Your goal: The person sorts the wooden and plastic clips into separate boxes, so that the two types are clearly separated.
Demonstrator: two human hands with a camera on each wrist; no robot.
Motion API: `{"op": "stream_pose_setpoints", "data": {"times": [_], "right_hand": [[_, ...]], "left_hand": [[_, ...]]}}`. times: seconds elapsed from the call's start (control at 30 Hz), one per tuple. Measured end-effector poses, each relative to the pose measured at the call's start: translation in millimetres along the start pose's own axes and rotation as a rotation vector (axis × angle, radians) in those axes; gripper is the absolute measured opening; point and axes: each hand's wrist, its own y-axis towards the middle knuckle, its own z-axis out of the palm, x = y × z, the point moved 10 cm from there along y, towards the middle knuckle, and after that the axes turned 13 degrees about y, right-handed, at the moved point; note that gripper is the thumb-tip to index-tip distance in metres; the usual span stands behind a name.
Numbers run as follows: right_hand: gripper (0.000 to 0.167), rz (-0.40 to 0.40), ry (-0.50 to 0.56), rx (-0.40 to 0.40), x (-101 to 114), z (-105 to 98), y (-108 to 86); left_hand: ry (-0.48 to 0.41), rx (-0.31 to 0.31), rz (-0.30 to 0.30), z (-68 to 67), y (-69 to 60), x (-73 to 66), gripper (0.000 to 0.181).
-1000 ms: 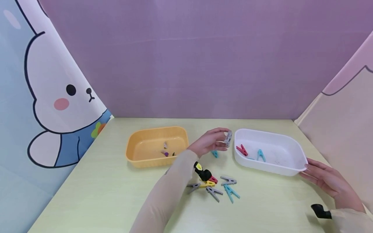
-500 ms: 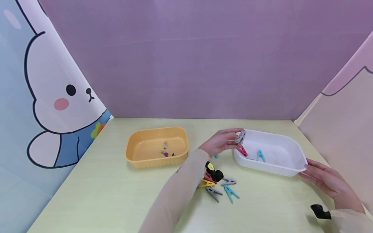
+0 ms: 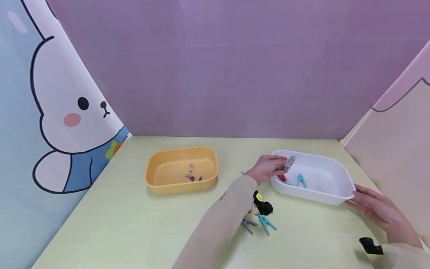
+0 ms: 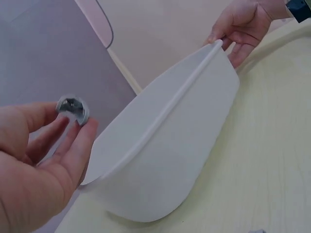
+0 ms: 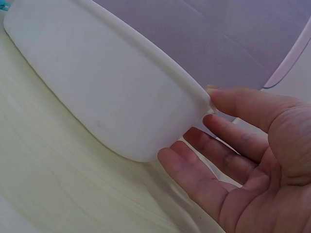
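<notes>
My left hand pinches a grey clothespin between thumb and fingertips, over the left end of a white plastic tub. In the left wrist view the clothespin shows end-on above the tub's rim. A red clothespin, partly covered by the left hand, and a light-blue clothespin lie inside the tub. At the tub's right end my right hand holds the rim; in the right wrist view its thumb is on the rim, with the fingers below and against the outer wall.
A yellow tub with a few small bits in it stands to the left. Near the front, partly behind the left sleeve and its black strap, lie a light-blue clothespin, a grey clothespin and others mostly hidden.
My left hand has carried the grey clothespin rightward, from beside the white tub to over its left end. The right hand has stayed at the tub's rim.
</notes>
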Motion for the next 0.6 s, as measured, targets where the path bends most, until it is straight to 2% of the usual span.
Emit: {"op": "stream_pose_setpoints", "data": {"times": [0.13, 0.33, 0.43, 0.6], "right_hand": [[0.052, 0.003, -0.001, -0.002, 0.3, -0.5, 0.2], [0.052, 0.007, 0.007, -0.02, -0.1, -2.5, 0.2], [0.051, 0.012, 0.003, -0.016, -0.7, -2.0, 0.2], [0.052, 0.023, 0.01, 0.0, -1.4, 0.1, 0.2]], "left_hand": [[0.037, -0.124, -0.016, 0.3, -1.7, 0.2, 0.016], [0.216, -0.254, -0.051, 0.9, -9.0, -3.6, 0.007], [0.246, -0.274, -0.051, 1.5, -12.1, -4.8, 0.004], [0.26, -0.264, -0.033, 2.4, -14.3, -6.7, 0.004]]}}
